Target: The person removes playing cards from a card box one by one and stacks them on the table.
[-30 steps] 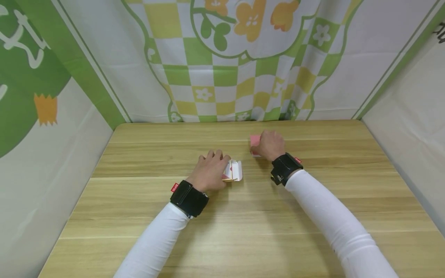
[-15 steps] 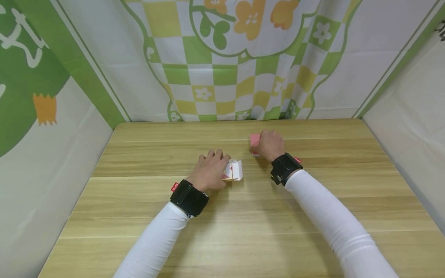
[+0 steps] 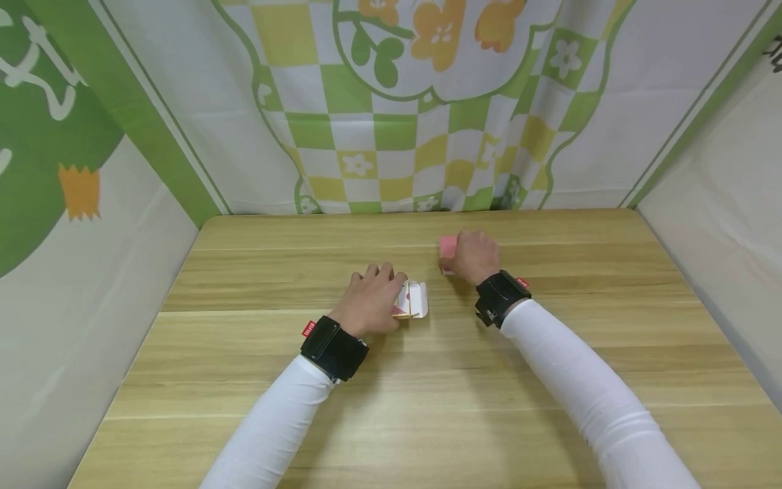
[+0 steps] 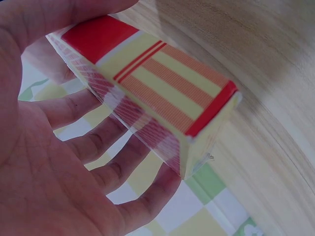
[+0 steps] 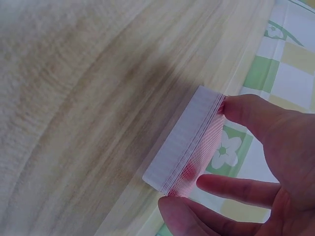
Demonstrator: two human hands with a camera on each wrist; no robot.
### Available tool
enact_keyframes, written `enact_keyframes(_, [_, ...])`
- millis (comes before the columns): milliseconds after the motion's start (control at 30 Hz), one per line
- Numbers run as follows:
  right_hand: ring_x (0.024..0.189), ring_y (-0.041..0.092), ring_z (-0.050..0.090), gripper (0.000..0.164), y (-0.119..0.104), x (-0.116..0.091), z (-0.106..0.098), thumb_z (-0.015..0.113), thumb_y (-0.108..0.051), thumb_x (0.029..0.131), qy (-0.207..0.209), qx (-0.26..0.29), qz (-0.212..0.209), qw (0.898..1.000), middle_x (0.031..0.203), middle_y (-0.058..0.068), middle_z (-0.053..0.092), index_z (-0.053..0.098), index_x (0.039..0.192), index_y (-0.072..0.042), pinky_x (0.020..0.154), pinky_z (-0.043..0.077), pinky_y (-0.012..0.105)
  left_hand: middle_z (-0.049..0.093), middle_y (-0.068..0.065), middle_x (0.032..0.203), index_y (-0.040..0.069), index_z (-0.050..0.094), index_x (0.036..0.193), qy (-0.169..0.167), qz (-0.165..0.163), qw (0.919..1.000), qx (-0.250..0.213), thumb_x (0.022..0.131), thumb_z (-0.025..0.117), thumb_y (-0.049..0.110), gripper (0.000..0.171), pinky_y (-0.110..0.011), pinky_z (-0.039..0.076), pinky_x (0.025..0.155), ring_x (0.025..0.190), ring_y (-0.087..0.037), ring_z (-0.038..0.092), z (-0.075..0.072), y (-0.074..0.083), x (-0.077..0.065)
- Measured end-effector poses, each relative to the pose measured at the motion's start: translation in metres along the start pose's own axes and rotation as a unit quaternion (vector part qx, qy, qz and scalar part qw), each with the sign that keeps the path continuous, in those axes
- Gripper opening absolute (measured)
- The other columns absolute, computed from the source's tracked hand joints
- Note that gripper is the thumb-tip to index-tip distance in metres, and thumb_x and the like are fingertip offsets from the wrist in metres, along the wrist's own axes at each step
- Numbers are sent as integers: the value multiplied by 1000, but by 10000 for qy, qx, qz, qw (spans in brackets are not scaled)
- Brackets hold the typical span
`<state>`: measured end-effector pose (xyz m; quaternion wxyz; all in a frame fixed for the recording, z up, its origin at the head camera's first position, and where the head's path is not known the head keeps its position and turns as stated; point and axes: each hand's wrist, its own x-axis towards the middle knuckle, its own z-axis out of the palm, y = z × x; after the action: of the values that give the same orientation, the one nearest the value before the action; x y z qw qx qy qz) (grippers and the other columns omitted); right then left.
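Note:
My left hand (image 3: 368,303) holds a playing-card box (image 3: 417,300) near the middle of the table, its white flap out on the right. In the left wrist view the box (image 4: 170,86), red and cream with stripes, lies between thumb and curled fingers. Farther back and to the right, my right hand (image 3: 478,257) grips a deck of playing cards (image 3: 449,245) with pink-red backs. The right wrist view has the squared deck (image 5: 184,142) pinched by its ends between thumb and fingertips, a forefinger by its back. A short gap separates deck and box.
Both things are on a wooden table (image 3: 427,407), well toward its far side. A green, yellow and white checked curtain (image 3: 397,156) hangs right behind the back edge. Pale cloth walls (image 3: 122,285) flank the table at left and right.
My left hand and the box have shifted very slightly to the right. The right hand keeps its grip on the deck in the same place.

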<state>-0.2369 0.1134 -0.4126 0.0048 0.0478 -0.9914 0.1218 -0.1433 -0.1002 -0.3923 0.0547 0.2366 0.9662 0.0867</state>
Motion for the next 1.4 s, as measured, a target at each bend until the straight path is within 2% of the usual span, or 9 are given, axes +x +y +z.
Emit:
enact_keyframes(500, [70, 30, 63, 48, 8, -3, 1, 76, -49, 83, -76, 297, 25, 9995, 79, 16, 64, 62, 78, -3, 57, 53, 43, 56, -13, 122, 7, 58, 135, 35, 3, 10000, 49, 69, 86, 18, 72, -56, 45, 91, 112, -33, 51, 0, -1, -1])
enact_keyframes(667, [85, 38, 67, 54, 16, -7, -3, 73, -49, 88, 105, 451, -225, 9987, 95, 23, 70, 70, 102, 2, 70, 54, 51, 56, -13, 122, 7, 58, 135, 37, -1, 10000, 19, 69, 86, 17, 72, -56, 45, 91, 112, -33, 51, 0, -1, -1])
enact_keyframes(767, [98, 42, 65, 60, 18, -11, -8, 72, -48, 90, 114, 656, -337, 9972, 110, 26, 69, 68, 119, 5, 80, 52, 54, 56, -13, 121, 7, 58, 135, 57, -2, 10000, 19, 69, 86, 17, 72, -56, 45, 92, 111, -33, 51, -2, -1, -1])
enact_keyframes(833, [104, 42, 64, 62, 18, -14, -11, 72, -48, 91, 107, 855, -391, 9955, 115, 25, 68, 66, 124, 5, 83, 51, 54, 56, -13, 121, 7, 58, 135, 66, 0, 10000, 18, 69, 85, 17, 72, -56, 45, 91, 111, -33, 51, -2, -1, -1])
enact_keyframes(933, [102, 38, 65, 59, 17, -20, -15, 74, -46, 90, 152, 1150, -555, 9917, 115, 22, 69, 68, 123, 3, 82, 51, 50, 56, -13, 122, 7, 57, 136, 49, -8, 10000, 27, 69, 86, 18, 73, -56, 45, 92, 112, -34, 51, -2, -1, 0])
enact_keyframes(1033, [99, 34, 68, 51, 13, -29, -21, 75, -42, 90, 224, 1495, -837, 9850, 111, 19, 72, 71, 119, 0, 79, 53, 46, 56, -14, 123, 7, 57, 136, 32, -18, 10000, 48, 70, 86, 20, 73, -56, 45, 93, 114, -34, 51, -2, -1, 2])
enact_keyframes(1133, [90, 27, 68, 38, 5, -41, -25, 76, -32, 90, 170, 1959, -1248, 9725, 101, 14, 73, 75, 113, -2, 75, 53, 41, 56, -14, 124, 7, 57, 137, 32, -36, 10000, 64, 70, 86, 20, 74, -57, 45, 94, 115, -35, 51, -2, -1, 3])
enact_keyframes(1267, [80, 20, 64, 19, -3, -54, -24, 75, -17, 91, -128, 2661, -1880, 9453, 91, 6, 72, 77, 104, -3, 72, 52, 35, 56, -13, 123, 6, 57, 136, 76, -28, 9999, 81, 70, 87, 21, 74, -57, 45, 94, 115, -35, 51, -2, 0, 5])
enact_keyframes(1400, [80, 17, 64, 12, -8, -63, -19, 72, -7, 93, -661, 3074, -2340, 9200, 91, 4, 73, 77, 103, -2, 73, 52, 33, 55, -12, 120, 7, 58, 134, 151, 13, 9998, 136, 70, 87, 21, 72, -57, 45, 92, 114, -35, 51, -3, 1, 6])
